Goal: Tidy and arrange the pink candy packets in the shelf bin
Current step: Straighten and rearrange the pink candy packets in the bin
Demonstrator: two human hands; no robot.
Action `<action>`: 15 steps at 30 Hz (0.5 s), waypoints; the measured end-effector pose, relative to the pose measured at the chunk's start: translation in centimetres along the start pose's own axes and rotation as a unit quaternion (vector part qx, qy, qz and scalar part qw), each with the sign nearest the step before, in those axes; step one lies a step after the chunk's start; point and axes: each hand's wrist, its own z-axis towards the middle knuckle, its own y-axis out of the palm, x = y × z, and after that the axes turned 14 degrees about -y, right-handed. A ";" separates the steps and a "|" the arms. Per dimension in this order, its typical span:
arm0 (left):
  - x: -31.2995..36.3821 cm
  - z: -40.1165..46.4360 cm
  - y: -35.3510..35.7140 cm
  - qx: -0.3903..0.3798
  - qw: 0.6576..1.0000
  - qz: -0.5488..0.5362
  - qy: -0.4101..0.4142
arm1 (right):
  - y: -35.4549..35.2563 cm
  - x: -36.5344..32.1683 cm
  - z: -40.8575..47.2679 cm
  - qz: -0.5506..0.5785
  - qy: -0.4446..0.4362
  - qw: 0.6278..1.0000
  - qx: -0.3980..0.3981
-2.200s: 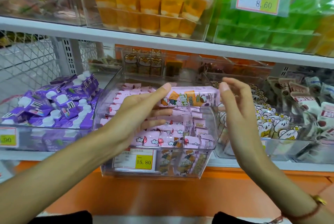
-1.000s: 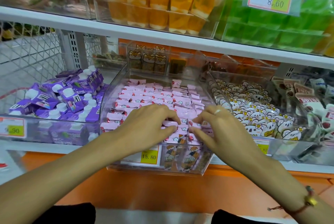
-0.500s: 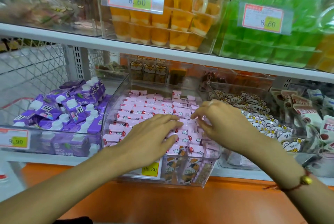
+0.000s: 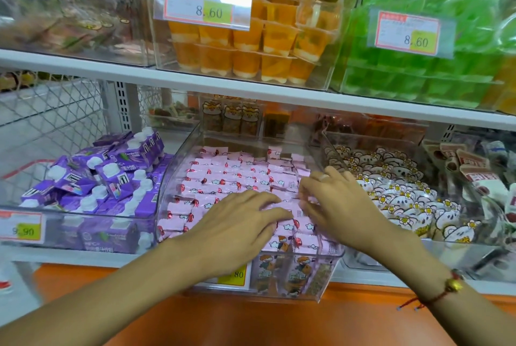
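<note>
A clear plastic shelf bin (image 4: 178,155) on the lower shelf holds rows of pink candy packets (image 4: 223,178). My left hand (image 4: 234,228) lies palm down on the packets near the bin's front, fingers spread and pointing right. My right hand (image 4: 343,206), a ring on one finger, rests over the packets at the bin's right side, its fingertips curled down onto them. Both hands touch the packets; neither is seen to lift one. The packets under the hands are hidden.
A bin of purple drink pouches (image 4: 92,178) stands to the left, and one with white bear-print packets (image 4: 396,194) to the right. Orange jelly cups (image 4: 245,46) and green jelly (image 4: 435,60) fill the shelf above. A price tag (image 4: 234,276) hangs on the pink bin's front.
Earlier both hands held a stack of packets above the bin; now they lie on the packets inside it. Since half a second ago the right hand has shifted slightly toward the bin's right side.
</note>
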 end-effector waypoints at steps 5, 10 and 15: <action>0.1 0.0 0.1 0.000 1.000 0.019 0.007 | -0.2 -0.1 -0.5 0.042 0.014 0.991 0.123; 0.1 0.1 -0.1 -0.014 1.000 -0.008 0.000 | -2.8 -0.1 -0.3 0.206 0.091 0.912 0.344; 0.5 -0.2 -0.8 0.058 0.972 -0.201 -0.104 | -4.0 -0.8 -1.1 0.337 0.169 0.807 0.455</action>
